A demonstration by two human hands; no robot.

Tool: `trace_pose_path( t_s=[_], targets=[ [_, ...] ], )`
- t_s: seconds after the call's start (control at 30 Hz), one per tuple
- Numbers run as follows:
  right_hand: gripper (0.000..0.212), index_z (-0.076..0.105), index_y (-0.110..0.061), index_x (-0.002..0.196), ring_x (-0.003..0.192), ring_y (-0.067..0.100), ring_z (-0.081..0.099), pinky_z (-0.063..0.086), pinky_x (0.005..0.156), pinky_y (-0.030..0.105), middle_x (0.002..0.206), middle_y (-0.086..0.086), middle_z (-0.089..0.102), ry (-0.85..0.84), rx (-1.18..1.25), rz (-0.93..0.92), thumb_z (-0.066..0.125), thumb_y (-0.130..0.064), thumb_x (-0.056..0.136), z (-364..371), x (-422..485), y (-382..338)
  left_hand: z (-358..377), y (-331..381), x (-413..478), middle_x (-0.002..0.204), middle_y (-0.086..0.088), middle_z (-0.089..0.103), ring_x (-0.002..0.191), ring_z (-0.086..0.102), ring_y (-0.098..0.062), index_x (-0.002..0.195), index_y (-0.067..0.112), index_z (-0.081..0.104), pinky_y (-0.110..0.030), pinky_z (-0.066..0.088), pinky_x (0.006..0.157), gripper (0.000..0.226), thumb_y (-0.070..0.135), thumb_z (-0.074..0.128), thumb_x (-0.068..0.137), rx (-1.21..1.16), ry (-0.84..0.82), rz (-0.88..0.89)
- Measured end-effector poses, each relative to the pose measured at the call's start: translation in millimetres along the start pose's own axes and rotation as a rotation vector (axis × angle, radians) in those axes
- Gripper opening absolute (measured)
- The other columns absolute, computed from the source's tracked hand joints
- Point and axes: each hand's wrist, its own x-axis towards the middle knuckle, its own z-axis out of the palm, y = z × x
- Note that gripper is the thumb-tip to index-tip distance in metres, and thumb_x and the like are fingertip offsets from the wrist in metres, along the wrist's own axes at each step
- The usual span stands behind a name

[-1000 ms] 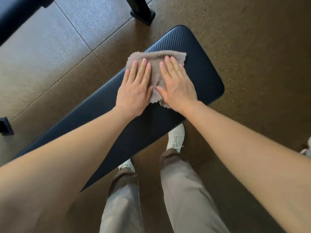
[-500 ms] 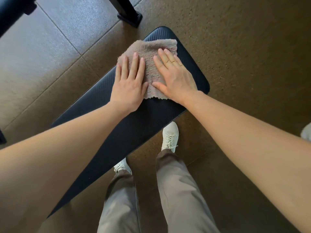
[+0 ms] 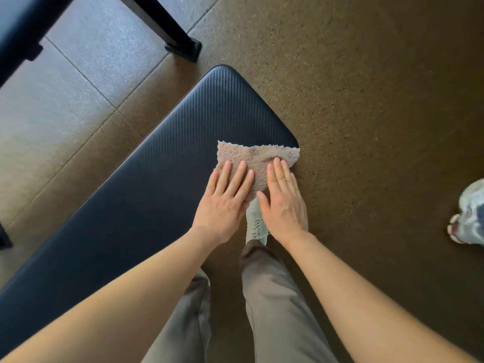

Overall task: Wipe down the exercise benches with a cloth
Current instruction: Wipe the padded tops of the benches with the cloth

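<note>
Two bare hands lie flat on a fuzzy grey-brown cloth (image 3: pixel 258 158) spread over the near right corner of a long black bench pad with a ribbed, carbon-weave surface (image 3: pixel 157 184). The left hand (image 3: pixel 222 205) rests with its fingers straight and slightly fanned, the fingertips on the cloth's lower left part and the palm on the bare pad. The right hand (image 3: pixel 284 203) is equally flat, fingers straight and close together, pressing the cloth's right part; its heel reaches past the pad's edge. Neither hand curls round or pinches the fabric. The cloth's far edge is ragged, and its right tip just overhangs the rounded corner of the pad. Between the two wrists shows a white laced shoe (image 3: pixel 255 221) below grey-beige trousers (image 3: pixel 272 297), standing on a brown speckled rubber floor (image 3: pixel 366 100). At upper left a second dark padded bench (image 3: pixel 23 24) is partly in view, beside a slanting black metal leg with a square foot (image 3: pixel 167 27). At the right margin appears part of a grey and white trainer (image 3: pixel 468 213), well apart from the bench.
</note>
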Motion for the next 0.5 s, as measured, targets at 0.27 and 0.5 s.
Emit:
trace_pose_path(
  t_s=[0.27, 0.5],
  targets=[
    [0.074, -0.001, -0.008, 0.163, 0.158, 0.024, -0.01, -0.004, 0.128, 0.037, 0.172, 0.013, -0.006, 0.066, 0.052, 0.102, 0.039, -0.036, 0.107, -30, 52, -8, -45, -32, 76, 0.172, -0.007, 0.001, 0.159, -0.003, -0.032, 0.165, 0.02, 0.004, -0.052, 0.007, 0.128, 0.067, 0.053, 0.018, 0.109, 0.045, 0.116, 0.074],
    [0.057, 0.032, -0.02, 0.156, 0.134, 0.035, 0.052, 0.043, 0.107, 0.045, 0.148, 0.014, 0.053, -0.13, 0.222, 0.154, 0.04, -0.048, 0.107, -83, 153, -15, -85, -85, 142, 0.173, -0.005, 0.001, 0.159, -0.004, -0.027, 0.165, 0.02, 0.003, -0.046, 0.003, 0.129, 0.065, 0.052, 0.008, 0.109, 0.111, 0.194, 0.15]
  ],
)
